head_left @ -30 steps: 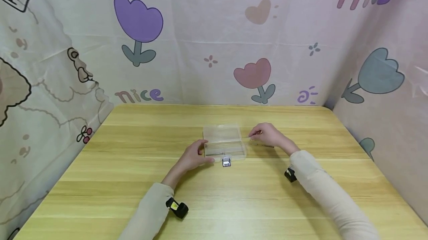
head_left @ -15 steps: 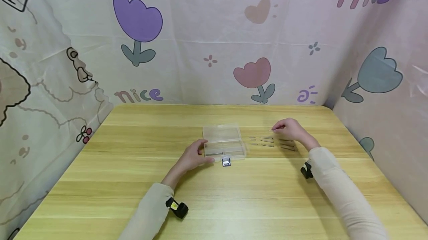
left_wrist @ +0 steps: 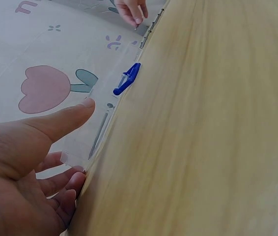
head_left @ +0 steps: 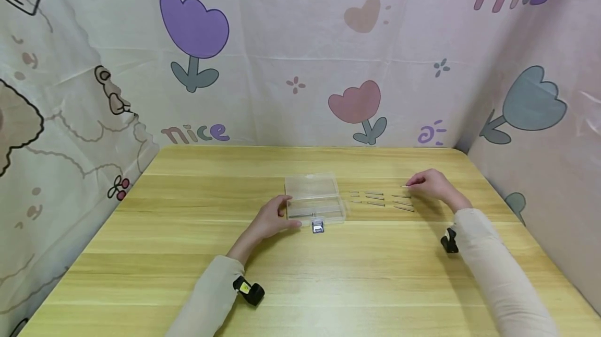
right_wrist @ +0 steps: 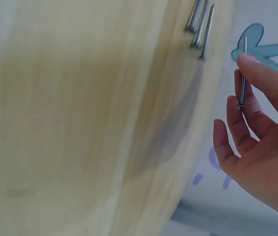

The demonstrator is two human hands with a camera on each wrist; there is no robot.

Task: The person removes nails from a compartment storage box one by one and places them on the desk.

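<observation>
My left hand [head_left: 269, 218] holds the left end of a clear plastic box [head_left: 312, 188], thumb at its front corner and fingertips at the hinge side. The lid lies open towards the back, and a blue clasp [head_left: 317, 226] sticks out in front. One long nail [left_wrist: 98, 132] lies inside the box. Farther right, my right hand [head_left: 429, 183] pinches a metal nail [right_wrist: 242, 91] between thumb and fingers, raised over the table. Under it lies a group of three long nails [head_left: 403, 203], side by side.
Between the box and the right-hand group, short nails [head_left: 355, 196] and medium nails [head_left: 375, 198] lie in two small groups on the wooden table [head_left: 305, 285]. A patterned cloth [head_left: 263, 102] hangs behind the table and along both sides.
My right hand has moved right, from beside the box to above the long nails, uncovering the groups of nails. A nail shows in its fingers half a second ago and now. My left hand stays put.
</observation>
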